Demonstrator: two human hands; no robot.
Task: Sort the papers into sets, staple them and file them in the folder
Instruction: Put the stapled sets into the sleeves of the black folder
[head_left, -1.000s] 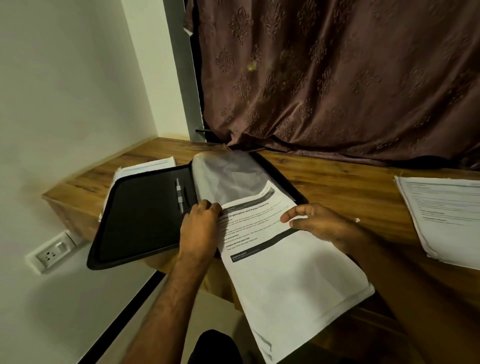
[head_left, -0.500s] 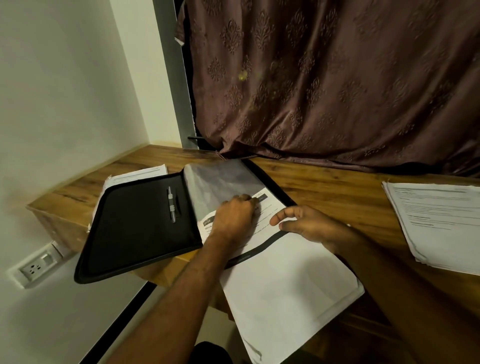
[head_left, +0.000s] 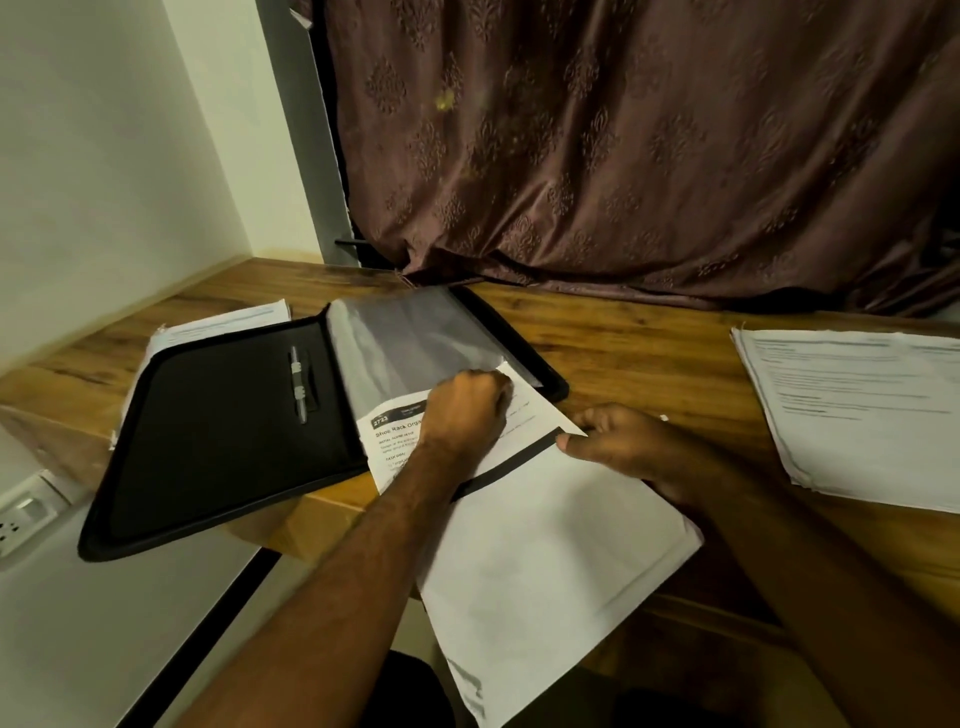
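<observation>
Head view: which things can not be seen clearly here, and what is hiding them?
- Printed sheet: small body text unreadable; the left hand covers its middle.
- Fingers of the left hand: hidden behind its back, so their grip is unclear.
- Papers at left: mostly under the open folder.
- Paper stack at right: cut by the frame edge, text too small.
- Right hand: fingertips hidden behind the hand.
</observation>
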